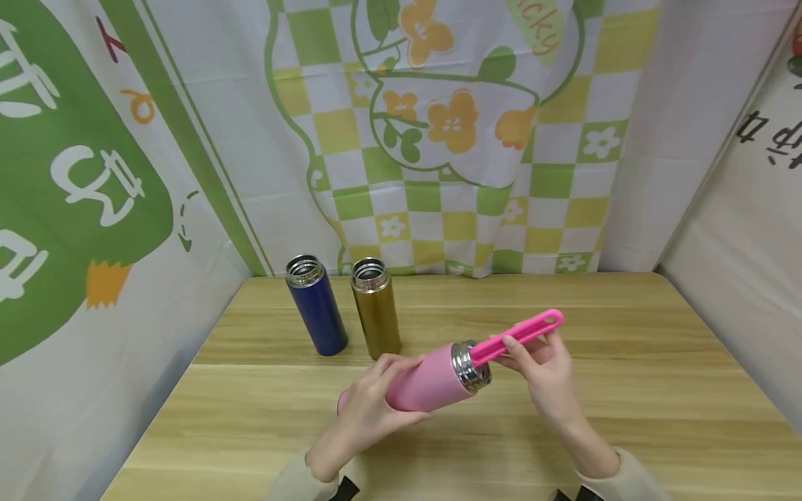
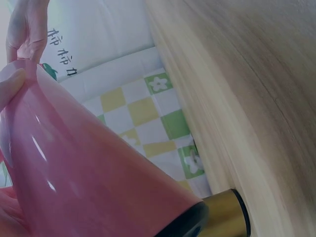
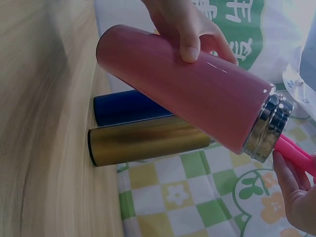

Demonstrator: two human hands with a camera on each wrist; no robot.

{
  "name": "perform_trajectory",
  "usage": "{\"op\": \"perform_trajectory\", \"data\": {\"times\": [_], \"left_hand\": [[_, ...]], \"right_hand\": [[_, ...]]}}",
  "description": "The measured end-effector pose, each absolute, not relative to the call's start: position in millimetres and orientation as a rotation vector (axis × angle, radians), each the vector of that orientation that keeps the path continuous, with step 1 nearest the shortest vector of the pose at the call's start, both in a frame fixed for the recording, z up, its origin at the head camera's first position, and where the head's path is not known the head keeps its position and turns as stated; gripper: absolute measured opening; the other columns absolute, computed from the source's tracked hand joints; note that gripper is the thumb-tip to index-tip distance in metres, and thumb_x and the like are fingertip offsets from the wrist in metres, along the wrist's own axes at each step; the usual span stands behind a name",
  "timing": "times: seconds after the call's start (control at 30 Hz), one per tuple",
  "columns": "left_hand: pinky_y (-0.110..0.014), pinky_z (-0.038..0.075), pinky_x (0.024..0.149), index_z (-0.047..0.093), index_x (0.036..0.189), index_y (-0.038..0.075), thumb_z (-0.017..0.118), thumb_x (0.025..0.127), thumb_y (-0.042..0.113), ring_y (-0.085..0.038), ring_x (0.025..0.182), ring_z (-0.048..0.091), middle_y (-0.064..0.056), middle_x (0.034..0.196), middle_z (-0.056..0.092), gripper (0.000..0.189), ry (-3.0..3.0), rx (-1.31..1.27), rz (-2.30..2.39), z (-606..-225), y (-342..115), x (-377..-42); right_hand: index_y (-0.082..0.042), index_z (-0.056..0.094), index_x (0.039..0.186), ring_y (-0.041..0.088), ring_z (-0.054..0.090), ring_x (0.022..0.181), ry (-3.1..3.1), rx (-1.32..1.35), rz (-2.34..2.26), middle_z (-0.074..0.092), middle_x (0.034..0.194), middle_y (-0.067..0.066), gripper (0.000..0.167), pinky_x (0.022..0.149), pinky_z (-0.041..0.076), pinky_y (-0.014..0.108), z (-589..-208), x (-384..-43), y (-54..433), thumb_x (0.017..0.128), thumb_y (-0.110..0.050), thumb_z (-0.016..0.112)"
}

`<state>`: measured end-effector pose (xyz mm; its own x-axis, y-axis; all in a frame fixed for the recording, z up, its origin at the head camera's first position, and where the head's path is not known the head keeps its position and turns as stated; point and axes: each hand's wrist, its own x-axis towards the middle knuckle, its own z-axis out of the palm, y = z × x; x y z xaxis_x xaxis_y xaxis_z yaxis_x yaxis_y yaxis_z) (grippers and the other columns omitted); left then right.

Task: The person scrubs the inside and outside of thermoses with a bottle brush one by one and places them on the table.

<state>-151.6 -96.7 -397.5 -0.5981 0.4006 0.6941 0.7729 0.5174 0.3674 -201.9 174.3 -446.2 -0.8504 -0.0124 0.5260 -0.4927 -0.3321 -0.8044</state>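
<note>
A pink thermos bottle with a bare steel threaded mouth is held tilted over the table, its mouth toward the upper right. My left hand grips it round the body, fingers over the top and thumb below. With thumb and fingers my right hand pinches a bright pink handle, which has a hole in its outer end. The handle's other end goes into the mouth and is hidden inside. In the right wrist view the pink bottle shows full length, with the pink handle at its mouth.
Behind the pink bottle, a blue thermos bottle and a gold thermos bottle stand upright without lids. They share the wooden table. A patterned cloth hangs along its back edge, with printed cloths at both sides.
</note>
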Motion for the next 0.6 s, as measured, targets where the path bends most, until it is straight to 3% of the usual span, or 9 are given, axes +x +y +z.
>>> {"op": "perform_trajectory", "data": {"times": [0.17,0.6], "left_hand": [[-0.03,0.049,0.068,0.054,0.116,0.015,0.085,0.051,0.026,-0.016,0.085,0.057,0.0,0.1,0.054,0.074,-2.23,-0.957,-0.92,-398.2,-97.5,-150.7],[-0.031,0.05,0.07,0.054,0.116,0.014,0.086,0.049,0.021,-0.017,0.087,0.057,-0.001,0.101,0.054,0.075,-2.238,-0.949,-0.952,-398.7,-101.3,-149.1]], "right_hand": [[0.006,0.035,0.119,0.049,0.053,0.092,-1.538,0.612,2.293,0.051,0.105,0.035,0.038,0.072,0.046,0.05,-499.4,-231.0,186.6,0.084,0.01,0.049],[0.005,0.034,0.12,0.053,0.049,0.093,-1.422,0.559,2.331,0.048,0.106,0.037,0.039,0.073,0.044,0.054,-505.7,-244.2,212.9,0.084,0.012,0.048]]}}
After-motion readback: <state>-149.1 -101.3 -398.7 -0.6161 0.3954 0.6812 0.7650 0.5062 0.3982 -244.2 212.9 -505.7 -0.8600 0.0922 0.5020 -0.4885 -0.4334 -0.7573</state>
